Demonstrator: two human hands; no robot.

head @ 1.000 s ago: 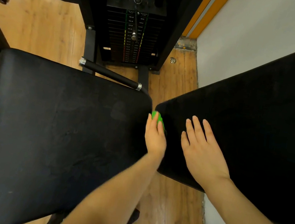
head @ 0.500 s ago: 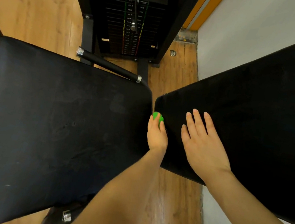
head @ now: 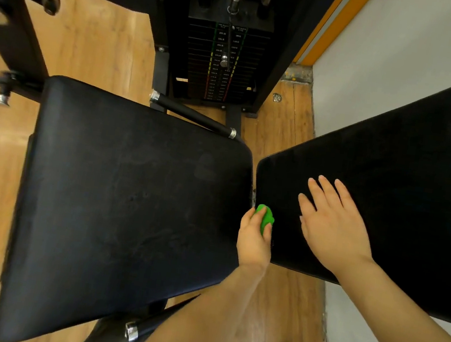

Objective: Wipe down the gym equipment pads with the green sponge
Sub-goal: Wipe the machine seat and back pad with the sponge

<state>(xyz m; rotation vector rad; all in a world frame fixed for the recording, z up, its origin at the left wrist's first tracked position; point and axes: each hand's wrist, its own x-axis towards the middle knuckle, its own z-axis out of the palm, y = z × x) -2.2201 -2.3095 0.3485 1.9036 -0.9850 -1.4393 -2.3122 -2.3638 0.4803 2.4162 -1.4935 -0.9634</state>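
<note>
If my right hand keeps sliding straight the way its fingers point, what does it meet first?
Nothing but more of the back pad it lies flat on: the right hand points up that bare black surface. Past the pad's upper edge comes the wall, though depth is unclear.

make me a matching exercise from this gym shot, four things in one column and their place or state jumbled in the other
Things:
1. small green sponge
2. right hand
3. wide black seat pad
4. black weight stack with coloured labels

Places or states:
A. stands at the top, behind the pads
B. gripped in the left hand, at the gap between the pads
C. lies flat on the angled black back pad
D. fills the left of the view

Pairs: 1-B, 2-C, 3-D, 4-A
</note>
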